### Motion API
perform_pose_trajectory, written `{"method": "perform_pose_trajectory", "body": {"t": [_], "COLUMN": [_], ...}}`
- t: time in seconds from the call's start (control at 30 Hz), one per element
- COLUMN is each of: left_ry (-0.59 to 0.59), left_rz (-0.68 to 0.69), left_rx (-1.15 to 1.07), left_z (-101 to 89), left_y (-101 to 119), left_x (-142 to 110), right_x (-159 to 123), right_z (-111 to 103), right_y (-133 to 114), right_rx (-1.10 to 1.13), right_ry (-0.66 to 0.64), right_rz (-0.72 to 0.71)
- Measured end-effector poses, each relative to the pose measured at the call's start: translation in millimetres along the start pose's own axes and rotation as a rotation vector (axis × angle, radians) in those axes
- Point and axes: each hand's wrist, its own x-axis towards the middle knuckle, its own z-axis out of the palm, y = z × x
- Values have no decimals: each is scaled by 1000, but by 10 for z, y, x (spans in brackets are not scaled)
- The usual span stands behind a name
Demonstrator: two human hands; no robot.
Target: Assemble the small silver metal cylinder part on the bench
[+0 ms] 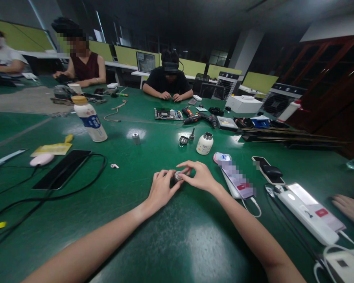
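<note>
Between my fingers on the green table is a small round silver metal piece (pixel 177 176); its exact kind is too small to tell. My left hand (pixel 161 187) grips it from the left with thumb and fingers. From the right, my right hand (pixel 199 175) curls in, its thumb and fingertips closed at the top of the same piece. Farther off stand a short silver metal cylinder (pixel 136 138), a metal cap with a loop (pixel 183 140), a dark pointed metal bit (pixel 192 134) and an uncapped cream bottle (pixel 204 144). A white earbud (pixel 115 166) lies to the left.
Left are a milk bottle (pixel 90 120), a black tablet (pixel 62 169) and loose black cable (pixel 85 184). Right lie phones, a white power strip (pixel 308 216) and another person's hand (pixel 349 208). A circuit board (pixel 168 114) and power drills (pixel 199 118) lie farther back, before a seated person.
</note>
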Motion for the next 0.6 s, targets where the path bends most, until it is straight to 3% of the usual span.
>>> {"method": "perform_pose_trajectory", "body": {"t": [0.13,0.3,0.6], "left_ry": [-5,-12,-6], "left_rz": [-9,-4,0], "left_rx": [8,14,18], "left_z": [11,20,2], "left_y": [-4,-17,1], "left_x": [1,-9,-3], "right_x": [-4,-4,-3], "right_z": [7,73,177], "right_y": [10,33,74], "right_rx": [-21,-34,22], "right_ry": [23,-46,57], "right_rz": [21,28,90]}}
